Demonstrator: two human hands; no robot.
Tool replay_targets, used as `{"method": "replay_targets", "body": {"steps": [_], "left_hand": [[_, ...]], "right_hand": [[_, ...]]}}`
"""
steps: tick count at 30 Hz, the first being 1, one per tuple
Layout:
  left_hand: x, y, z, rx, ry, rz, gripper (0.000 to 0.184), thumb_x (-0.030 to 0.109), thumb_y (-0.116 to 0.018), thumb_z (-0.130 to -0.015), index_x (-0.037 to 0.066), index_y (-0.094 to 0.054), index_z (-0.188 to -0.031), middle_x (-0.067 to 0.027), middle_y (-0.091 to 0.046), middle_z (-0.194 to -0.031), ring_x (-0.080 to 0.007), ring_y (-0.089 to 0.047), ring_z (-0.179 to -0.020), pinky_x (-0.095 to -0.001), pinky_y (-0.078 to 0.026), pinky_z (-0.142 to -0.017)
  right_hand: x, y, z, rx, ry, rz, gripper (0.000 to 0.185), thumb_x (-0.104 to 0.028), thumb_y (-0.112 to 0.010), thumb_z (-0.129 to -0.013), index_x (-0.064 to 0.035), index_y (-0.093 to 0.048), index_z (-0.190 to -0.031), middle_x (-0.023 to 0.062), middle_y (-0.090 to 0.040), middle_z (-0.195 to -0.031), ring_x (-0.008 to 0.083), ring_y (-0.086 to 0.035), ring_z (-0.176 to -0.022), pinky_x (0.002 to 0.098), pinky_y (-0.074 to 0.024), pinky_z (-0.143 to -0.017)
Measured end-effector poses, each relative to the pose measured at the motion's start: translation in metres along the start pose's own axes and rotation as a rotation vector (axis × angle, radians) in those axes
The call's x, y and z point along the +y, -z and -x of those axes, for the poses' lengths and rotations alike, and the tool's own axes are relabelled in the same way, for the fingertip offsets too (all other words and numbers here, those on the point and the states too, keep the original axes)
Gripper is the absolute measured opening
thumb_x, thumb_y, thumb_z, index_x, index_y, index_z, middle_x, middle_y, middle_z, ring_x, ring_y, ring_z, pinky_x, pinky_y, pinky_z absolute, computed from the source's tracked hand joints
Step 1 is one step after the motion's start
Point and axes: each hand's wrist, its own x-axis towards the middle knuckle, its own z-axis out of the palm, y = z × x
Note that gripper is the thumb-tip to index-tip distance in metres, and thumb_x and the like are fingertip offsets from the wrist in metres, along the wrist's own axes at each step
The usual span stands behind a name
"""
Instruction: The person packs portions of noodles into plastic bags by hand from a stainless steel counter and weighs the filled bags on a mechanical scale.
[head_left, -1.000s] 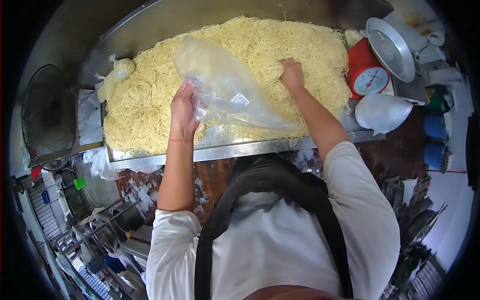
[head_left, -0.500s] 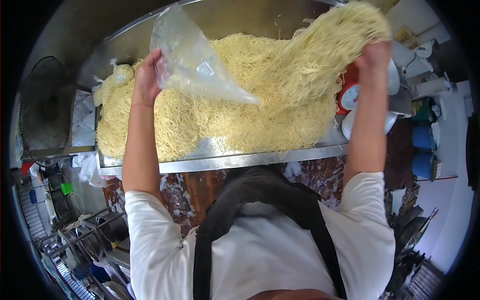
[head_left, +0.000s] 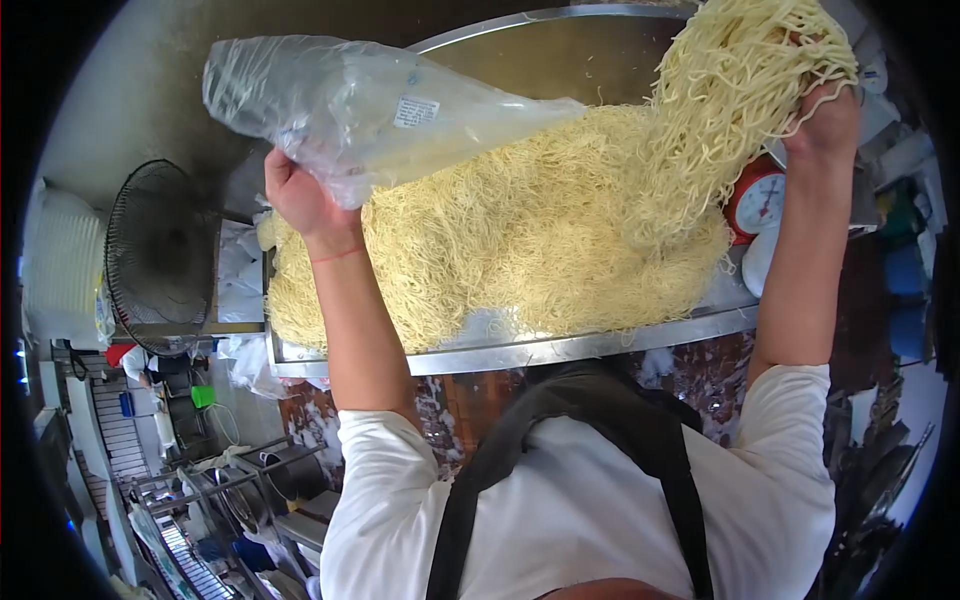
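A clear plastic bag point(head_left: 370, 100) with a small printed label is held up by my left hand point(head_left: 312, 195), whose fingers are partly hidden behind the plastic. The bag is puffed out, its narrow end pointing right above the noodles. My right hand point(head_left: 825, 120) grips a big bunch of pale yellow noodles point(head_left: 740, 90), raised at the upper right, with strands hanging down to the heap. Below both hands, a large heap of loose noodles point(head_left: 540, 230) covers most of a metal tray point(head_left: 540, 352).
A red dial scale point(head_left: 757, 203) stands at the tray's right end. To the left are a black wire-guarded fan point(head_left: 160, 255) and white plastic bags point(head_left: 240, 265). Metal racks point(head_left: 240, 490) hold pots at lower left. The reddish floor point(head_left: 465, 405) has whitish patches.
My left hand has swung the bag up, so it now lies more sideways and looks fuller. The right hand has lifted its noodles higher. The whole view has shifted.
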Motion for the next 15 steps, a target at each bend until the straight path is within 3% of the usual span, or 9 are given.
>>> {"method": "replay_targets", "body": {"steps": [7,10,15], "left_hand": [[0.009,-0.017,0.007,-0.187,0.003,0.032,0.042,0.023,-0.043,-0.089,-0.001,-0.06,-0.119,-0.0169,-0.061,-0.125,-0.0323,-0.056,-0.119,-0.048,-0.043,-0.104],[0.012,-0.02,0.01,-0.09,-0.036,0.013,0.045,0.027,-0.042,-0.09,0.0,-0.059,-0.122,-0.0171,-0.059,-0.13,-0.0332,-0.053,-0.122,-0.0499,-0.041,-0.106],[0.011,-0.023,0.015,-0.212,-0.013,0.092,0.053,0.033,-0.038,-0.095,0.002,-0.049,-0.137,-0.0164,-0.049,-0.142,-0.0356,-0.045,-0.132,-0.0541,-0.033,-0.111]], "right_hand": [[-0.003,0.018,0.012,0.034,-0.018,-0.032,0.031,-0.024,-0.056,-0.097,-0.0014,-0.061,-0.118,0.0106,-0.067,-0.105,0.0219,-0.067,-0.092,0.0338,-0.0561,-0.077],[-0.006,0.023,0.014,0.039,-0.015,-0.041,0.032,-0.024,-0.056,-0.098,-0.001,-0.06,-0.12,0.0111,-0.067,-0.108,0.0226,-0.067,-0.094,0.0343,-0.0567,-0.079],[-0.009,0.025,0.019,0.033,-0.017,-0.046,0.035,-0.024,-0.056,-0.098,-0.0005,-0.058,-0.124,0.0119,-0.066,-0.113,0.0238,-0.067,-0.099,0.0352,-0.0577,-0.082]]}}
